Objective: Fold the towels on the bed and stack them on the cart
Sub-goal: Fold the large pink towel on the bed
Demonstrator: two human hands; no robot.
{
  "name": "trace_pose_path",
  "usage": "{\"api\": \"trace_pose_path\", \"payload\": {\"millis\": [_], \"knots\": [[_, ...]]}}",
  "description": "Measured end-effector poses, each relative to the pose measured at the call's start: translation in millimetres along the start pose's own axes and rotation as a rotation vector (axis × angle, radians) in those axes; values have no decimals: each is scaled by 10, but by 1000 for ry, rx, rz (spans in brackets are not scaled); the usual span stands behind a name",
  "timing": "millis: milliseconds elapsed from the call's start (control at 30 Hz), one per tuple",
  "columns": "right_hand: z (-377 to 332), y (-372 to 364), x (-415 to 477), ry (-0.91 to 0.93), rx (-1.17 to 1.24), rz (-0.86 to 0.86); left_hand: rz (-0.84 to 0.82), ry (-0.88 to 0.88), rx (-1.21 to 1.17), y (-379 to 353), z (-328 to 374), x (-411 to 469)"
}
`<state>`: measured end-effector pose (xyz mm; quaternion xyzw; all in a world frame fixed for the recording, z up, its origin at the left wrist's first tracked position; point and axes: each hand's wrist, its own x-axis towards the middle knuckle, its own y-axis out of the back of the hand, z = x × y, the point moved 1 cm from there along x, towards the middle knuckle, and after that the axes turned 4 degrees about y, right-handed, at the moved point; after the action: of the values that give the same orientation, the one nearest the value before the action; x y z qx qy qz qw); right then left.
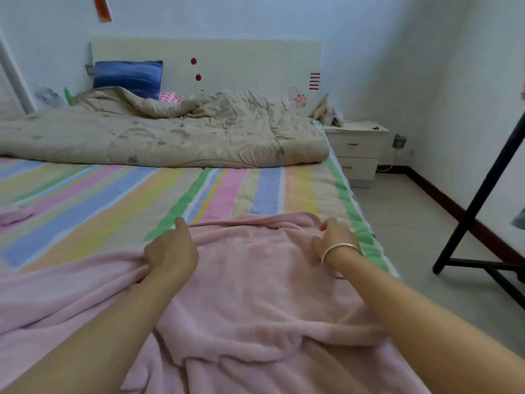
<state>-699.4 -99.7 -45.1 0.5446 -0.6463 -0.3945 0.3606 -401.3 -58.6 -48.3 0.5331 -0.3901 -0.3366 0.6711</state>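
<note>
Your left hand and right hand grip the pink fleece towel at its far edge. The bulk lies nearer — toward you.

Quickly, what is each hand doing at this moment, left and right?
Left hand: grips the pink towel near its far edge.
Right hand: pinches the same towel's far edge, fingers curled.

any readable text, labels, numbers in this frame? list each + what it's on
None readable.
Red strip on the wall: cut off by the frame edge, and no characters can be made out.
Headboard: only red dots, red stripes and a flower decal, no letters.
Towel: no print or tag in view.
</note>
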Motion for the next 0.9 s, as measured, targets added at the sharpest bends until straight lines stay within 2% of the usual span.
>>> {"api": "trace_pose_path", "payload": {"millis": [100, 200, 267, 300, 367, 433, 533, 600, 667, 700, 767, 833, 900], "knots": [[7, -184, 413, -102, 119, -5, -29, 33, -88, -215, -8, 337], [17, -324, 833, -169, 227, -142, -135, 67, -211, -464, -51, 662], [-1, -394, 961, -181, 424, -266, -148, 110, -293, -606, -75, 804], [-7, -438, 1037, -214, 605, -305, -147, 132, -315, -640, -59, 862], [0, -500, 1290, -308, 991, -232, -105, 174, -369, -660, 42, 1026], [31, -487, 1642, -382, 1305, -93, 29, 146, -437, -538, 238, 1231], [86, -245, 2234, -343, 1527, 135, 273, -27, -478, -285, 784, 1646], [148, -14, 2567, -262, 1495, 325, 331, -148, -534, -205, 1239, 1915], [227, 119, 2916, -166, 1292, 444, 238, -309, -591, -277, 1681, 2154], [259, 141, 3041, -119, 1161, 443, 156, -362, -565, -394, 1869, 2242], [374, 49, 3261, -53, 928, 307, 50, -393, -362, -725, 2061, 2350], [569, -265, 3430, 13, 683, 188, 56, -447, -29, -1154, 2064, 2335], [695, -534, 3450, 96, 294, 163, 59, -417, 130, -1487, 2000, 2369]]}}
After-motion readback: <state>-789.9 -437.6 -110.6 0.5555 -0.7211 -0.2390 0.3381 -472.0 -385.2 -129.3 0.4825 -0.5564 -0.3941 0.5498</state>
